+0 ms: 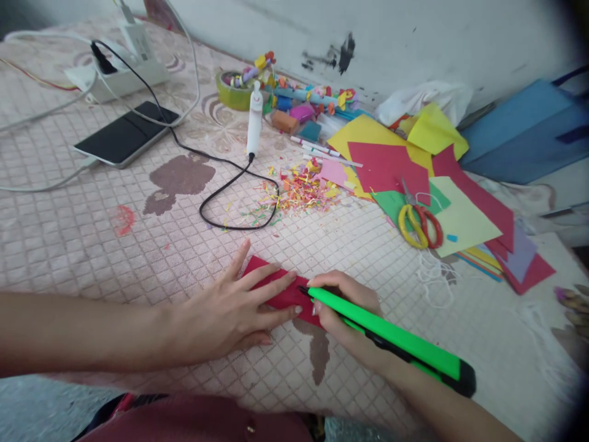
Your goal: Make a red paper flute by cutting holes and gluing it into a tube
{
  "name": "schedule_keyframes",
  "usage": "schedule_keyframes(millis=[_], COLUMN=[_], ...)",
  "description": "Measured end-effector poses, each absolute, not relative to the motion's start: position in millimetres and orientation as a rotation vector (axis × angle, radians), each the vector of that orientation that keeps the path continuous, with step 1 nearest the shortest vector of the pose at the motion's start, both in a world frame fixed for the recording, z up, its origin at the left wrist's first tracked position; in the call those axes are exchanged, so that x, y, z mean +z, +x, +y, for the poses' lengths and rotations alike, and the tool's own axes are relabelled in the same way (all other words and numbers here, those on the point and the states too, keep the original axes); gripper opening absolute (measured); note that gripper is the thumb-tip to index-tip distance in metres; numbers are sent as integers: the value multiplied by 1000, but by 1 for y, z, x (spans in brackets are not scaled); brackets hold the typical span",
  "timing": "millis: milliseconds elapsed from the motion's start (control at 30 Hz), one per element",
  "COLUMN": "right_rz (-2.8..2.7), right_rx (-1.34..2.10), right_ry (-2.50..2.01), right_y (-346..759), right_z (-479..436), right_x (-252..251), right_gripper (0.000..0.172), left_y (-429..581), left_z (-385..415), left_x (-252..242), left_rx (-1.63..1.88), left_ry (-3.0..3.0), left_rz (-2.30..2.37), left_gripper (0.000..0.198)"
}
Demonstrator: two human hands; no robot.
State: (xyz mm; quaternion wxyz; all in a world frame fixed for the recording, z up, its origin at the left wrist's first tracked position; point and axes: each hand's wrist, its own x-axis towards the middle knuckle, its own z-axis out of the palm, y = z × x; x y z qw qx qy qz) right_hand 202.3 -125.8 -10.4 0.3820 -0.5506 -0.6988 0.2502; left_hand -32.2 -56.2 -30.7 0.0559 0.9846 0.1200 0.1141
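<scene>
A folded-looking strip of red paper lies on the patterned cloth. My left hand rests flat on it with the fingers spread, covering much of its left part. At the paper's right end, my right hand is closed pen-fashion near the tip of a long green-and-black tool. Its shape resembles a box cutter, but I cannot tell its kind for certain. The dark slim tip points left, at or just above the red paper; contact is unclear. The tool's black end slants back over my right forearm.
Small paper clippings lie ahead, beside a black cable and a white pen-shaped device. To the right are coloured sheets, scissors and white string. A phone and power strip stand back left.
</scene>
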Motion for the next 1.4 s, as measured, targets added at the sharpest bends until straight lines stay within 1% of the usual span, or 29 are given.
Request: schedule_keyframes(millis=[267, 700, 833, 1133, 1400], right_rz=[-1700, -1727, -1739, -1640, -1748], right_rx=[699, 606, 592, 691, 635], right_ry=[-1432, -1423, -1434, -1473, -1412], right_y=[200, 200, 200, 204, 205], right_z=[-126, -129, -127, -127, -127], right_x=[-8, -15, -12, -12, -19], right_gripper=[14, 20, 18, 11, 19], left_y=[-30, -30, -32, -31, -32], left_z=[-63, -61, -62, -62, -61], left_x=[-35, -36, -37, -35, -38], left_rx=[334, 369, 376, 370, 383], left_ry=[3037, 2966, 2954, 2974, 2957], left_rz=[431, 424, 413, 404, 388], left_gripper=[52, 48, 51, 51, 50])
